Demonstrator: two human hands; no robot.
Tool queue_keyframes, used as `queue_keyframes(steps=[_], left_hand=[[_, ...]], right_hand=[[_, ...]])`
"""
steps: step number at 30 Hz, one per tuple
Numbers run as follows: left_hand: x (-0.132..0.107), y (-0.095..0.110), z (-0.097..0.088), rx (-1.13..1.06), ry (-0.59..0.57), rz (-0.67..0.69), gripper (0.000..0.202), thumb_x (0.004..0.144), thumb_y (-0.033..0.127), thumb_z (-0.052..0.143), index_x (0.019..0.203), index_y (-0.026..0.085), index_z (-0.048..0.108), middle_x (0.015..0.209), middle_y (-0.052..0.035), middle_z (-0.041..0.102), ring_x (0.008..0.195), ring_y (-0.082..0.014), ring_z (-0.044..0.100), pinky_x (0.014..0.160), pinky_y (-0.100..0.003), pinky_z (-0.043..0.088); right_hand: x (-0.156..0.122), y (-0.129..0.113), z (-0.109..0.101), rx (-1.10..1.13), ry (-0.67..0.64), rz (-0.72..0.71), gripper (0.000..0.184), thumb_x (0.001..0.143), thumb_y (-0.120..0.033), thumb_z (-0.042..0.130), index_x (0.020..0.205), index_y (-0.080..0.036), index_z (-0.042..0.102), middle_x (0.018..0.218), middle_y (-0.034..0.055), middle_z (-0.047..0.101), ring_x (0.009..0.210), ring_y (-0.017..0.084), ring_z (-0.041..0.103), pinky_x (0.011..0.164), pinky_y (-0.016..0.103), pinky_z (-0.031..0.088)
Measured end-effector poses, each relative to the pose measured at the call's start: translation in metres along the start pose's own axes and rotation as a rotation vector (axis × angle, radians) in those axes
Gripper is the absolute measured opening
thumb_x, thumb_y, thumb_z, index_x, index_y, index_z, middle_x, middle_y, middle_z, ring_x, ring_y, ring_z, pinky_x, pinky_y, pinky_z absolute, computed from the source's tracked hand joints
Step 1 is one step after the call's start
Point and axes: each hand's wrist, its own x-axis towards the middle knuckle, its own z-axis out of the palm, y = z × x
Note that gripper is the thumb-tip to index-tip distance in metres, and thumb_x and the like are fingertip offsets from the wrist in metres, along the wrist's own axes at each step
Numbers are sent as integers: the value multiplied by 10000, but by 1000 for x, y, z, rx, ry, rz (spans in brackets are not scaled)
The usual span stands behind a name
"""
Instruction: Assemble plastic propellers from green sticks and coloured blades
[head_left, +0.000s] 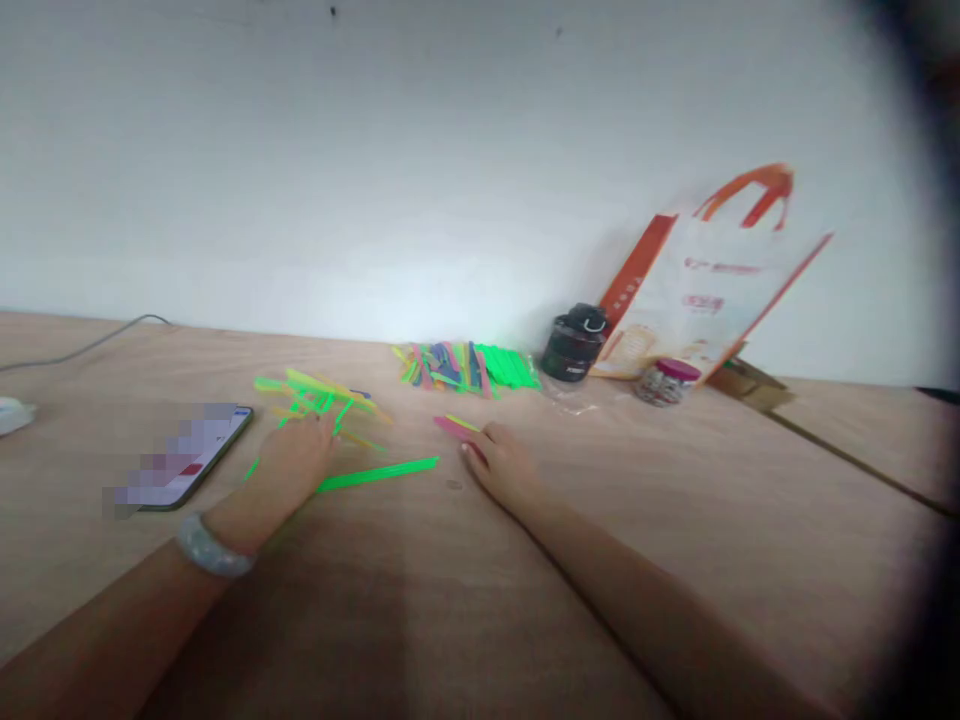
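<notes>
Green sticks touching left grip

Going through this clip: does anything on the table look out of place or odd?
Yes: neon green sticks lie in a messy crisscross at the left hand, and one long green stick lies apart from them. The mixed coloured sticks by the wall form a tighter pile. The printed carrier bag leans tilted against the wall.

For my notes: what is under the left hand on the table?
The left hand lies on the edge of a pile of thin green sticks on the wooden table. What is under the palm is covered and cannot be seen.
</notes>
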Motion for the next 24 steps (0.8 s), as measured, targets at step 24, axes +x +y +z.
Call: queue_keyframes(steps=[24], left_hand=[[-30, 73, 33, -400, 266, 505, 187, 938, 259, 399, 1027, 179, 543, 987, -59, 621, 928, -193, 589, 816, -348, 480]], right_hand=[[-19, -56, -17, 1223, -222, 158, 203, 809, -359, 532, 763, -185, 625, 734, -3, 614, 707, 132, 538, 709, 267, 428]])
